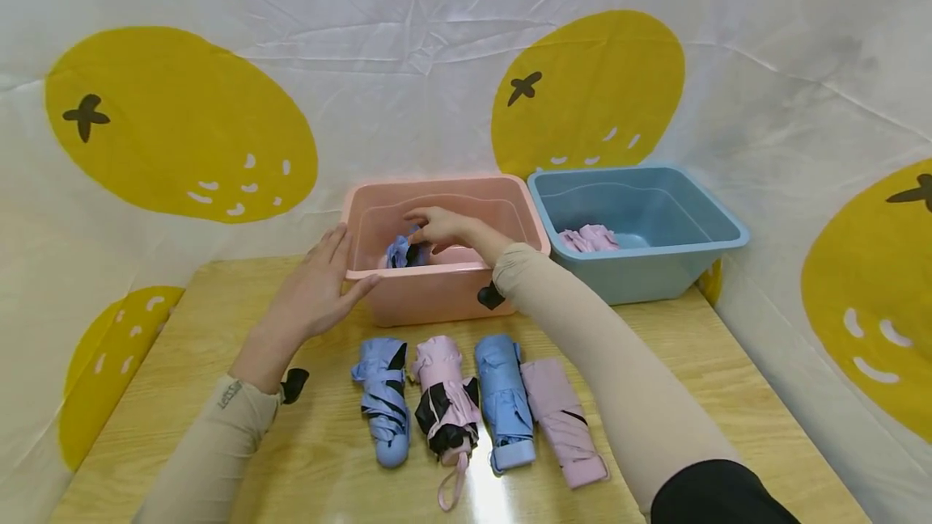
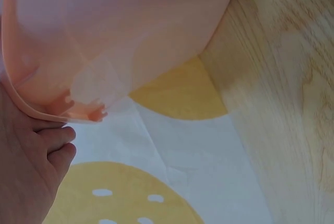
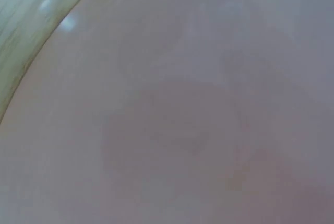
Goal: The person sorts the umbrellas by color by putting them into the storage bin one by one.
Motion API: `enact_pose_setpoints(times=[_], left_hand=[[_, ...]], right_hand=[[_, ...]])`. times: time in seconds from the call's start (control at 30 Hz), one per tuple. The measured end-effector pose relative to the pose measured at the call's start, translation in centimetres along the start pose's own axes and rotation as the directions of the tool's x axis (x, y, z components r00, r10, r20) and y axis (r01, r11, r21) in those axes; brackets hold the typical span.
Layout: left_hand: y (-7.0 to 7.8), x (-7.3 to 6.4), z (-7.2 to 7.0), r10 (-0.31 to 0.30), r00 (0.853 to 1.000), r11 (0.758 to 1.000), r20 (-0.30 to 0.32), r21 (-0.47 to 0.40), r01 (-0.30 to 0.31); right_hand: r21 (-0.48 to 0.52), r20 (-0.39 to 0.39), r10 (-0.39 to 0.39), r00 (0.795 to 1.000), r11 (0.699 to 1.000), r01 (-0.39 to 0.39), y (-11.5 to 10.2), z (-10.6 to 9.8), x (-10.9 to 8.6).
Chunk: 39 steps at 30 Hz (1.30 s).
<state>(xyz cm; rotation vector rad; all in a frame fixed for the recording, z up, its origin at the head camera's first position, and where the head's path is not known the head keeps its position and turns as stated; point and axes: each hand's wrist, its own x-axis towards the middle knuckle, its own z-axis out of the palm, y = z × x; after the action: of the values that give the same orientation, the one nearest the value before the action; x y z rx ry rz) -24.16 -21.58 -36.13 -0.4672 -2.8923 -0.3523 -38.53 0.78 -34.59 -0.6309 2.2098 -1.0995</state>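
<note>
My left hand (image 1: 316,281) rests on the left front corner of the pink bin (image 1: 437,297), fingers straight along its rim. In the left wrist view its fingers (image 2: 61,153) lie against the rim from outside. My right hand (image 1: 447,229) is inside that bin, with spread fingers over a folded blue umbrella (image 1: 399,254) that they partly hide. The right wrist view has only the bin's pink wall (image 3: 172,104), close up and blurred. In front of the bin lie a periwinkle umbrella (image 1: 382,395), a pink-and-black umbrella (image 1: 440,362), a blue umbrella (image 1: 502,390) and a dusty-pink umbrella (image 1: 561,411).
A blue bin (image 1: 641,273) stands right beside the pink one, with a pink folded umbrella (image 1: 588,238) in it. Both bins stand at the back of the wooden table (image 1: 306,459), against a white cloth (image 1: 408,103) with yellow fruit shapes.
</note>
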Motion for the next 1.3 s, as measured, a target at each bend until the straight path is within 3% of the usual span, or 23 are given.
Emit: enact_pose_setpoints(times=[0.1,0.37,0.67,0.8,1.07,1.2,1.3], left_hand=[[0.1,0.2,0.2,-0.003,1.0,1.0,0.012,-0.005,0.003],[-0.1,0.4,0.1,-0.02,1.0,1.0,0.019,-0.024,0.02],[-0.3,0.5,0.3,-0.005,1.0,1.0,0.015,-0.011,0.005],[-0.5,0.7,0.3,0.003,1.0,1.0,0.014,-0.01,-0.003],[-0.5,0.8,0.1,0.012,1.0,1.0,0.019,-0.025,-0.011],[-0.6,0.9,0.2,0.014,1.0,0.999,0.011,-0.029,-0.014],[-0.7,0.9,0.4,0.014,1.0,0.999,0.006,-0.033,-0.014]], right_hand=[[0.016,-0.045,-0.018,0.999,1.0,0.019,-0.4,-0.3,-1.1],[0.105,-0.078,-0.174,0.982,0.978,0.182,-1.5,-1.1,-6.0],[0.034,-0.117,-0.308,0.944,0.949,0.314,-1.4,-1.3,-11.5],[0.059,-0.137,-0.356,0.925,0.929,0.366,-0.8,-1.2,-13.8],[0.033,-0.204,-0.36,0.91,0.927,0.374,1.1,-0.8,-18.5],[0.06,-0.261,-0.351,0.899,0.924,0.378,3.8,-0.1,-20.3],[0.05,-0.294,-0.311,0.904,0.939,0.34,6.0,0.4,-21.7]])
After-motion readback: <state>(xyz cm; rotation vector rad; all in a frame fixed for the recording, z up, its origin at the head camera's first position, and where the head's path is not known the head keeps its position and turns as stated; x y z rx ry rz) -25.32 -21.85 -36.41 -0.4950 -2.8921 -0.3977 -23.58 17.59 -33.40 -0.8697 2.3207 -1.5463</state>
